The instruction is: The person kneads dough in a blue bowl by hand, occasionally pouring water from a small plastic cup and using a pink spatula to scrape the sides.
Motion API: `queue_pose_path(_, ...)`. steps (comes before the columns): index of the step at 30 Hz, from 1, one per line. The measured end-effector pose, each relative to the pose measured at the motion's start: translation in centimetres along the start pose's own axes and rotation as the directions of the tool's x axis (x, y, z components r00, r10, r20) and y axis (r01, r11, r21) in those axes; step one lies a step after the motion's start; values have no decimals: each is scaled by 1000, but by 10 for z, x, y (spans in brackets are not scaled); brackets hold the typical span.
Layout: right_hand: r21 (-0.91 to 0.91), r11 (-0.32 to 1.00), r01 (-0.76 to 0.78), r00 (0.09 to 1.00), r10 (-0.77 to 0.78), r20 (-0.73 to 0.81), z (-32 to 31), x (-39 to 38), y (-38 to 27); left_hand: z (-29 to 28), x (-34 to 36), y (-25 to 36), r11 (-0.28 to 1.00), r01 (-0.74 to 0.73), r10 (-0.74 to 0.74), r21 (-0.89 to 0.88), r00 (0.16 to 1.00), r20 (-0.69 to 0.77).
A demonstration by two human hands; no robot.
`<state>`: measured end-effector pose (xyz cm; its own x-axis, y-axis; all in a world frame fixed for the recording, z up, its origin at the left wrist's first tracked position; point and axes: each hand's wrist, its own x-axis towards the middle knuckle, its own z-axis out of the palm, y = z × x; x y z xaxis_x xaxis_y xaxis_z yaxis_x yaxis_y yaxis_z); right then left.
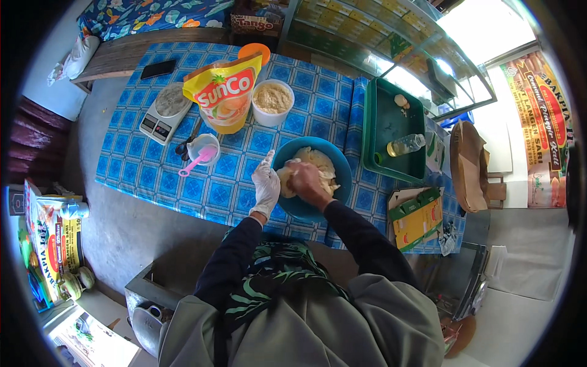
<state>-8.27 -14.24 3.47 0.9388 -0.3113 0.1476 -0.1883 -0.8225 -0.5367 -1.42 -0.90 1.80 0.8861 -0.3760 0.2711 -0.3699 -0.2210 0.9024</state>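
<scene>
Near our blue-checked surface (188,189)'s near edge, our right hand (307,181) curls into pale, soft-looking dough (319,160), best scooped underneath; our white-gloved left hand (265,188) looks open, empty.

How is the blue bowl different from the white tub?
The blue bowl is wider than the white tub. The bowl holds pale dough; the tub holds tan, crumbly-looking stuff. The right hand is inside the bowl, while no hand touches the tub. Both are round and stand on the blue tablecloth.

Open tablecloth (328,107) lies between blue bowl (344,176), white tub (272,120) and green tray (380,109).
</scene>
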Motion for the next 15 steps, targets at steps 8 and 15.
queue_pose_path(8, -63, 988, -140, 950, 151, 273, -117, -32, 9, -1, 1, 1, 999, -12, 11, 38, 999, 34)
queue_pose_path(15, -454, 840, 296, 866, -36, 498, -52, -26, 16, 7, 0, 1, 921, 247, -243, -301, 969, 51)
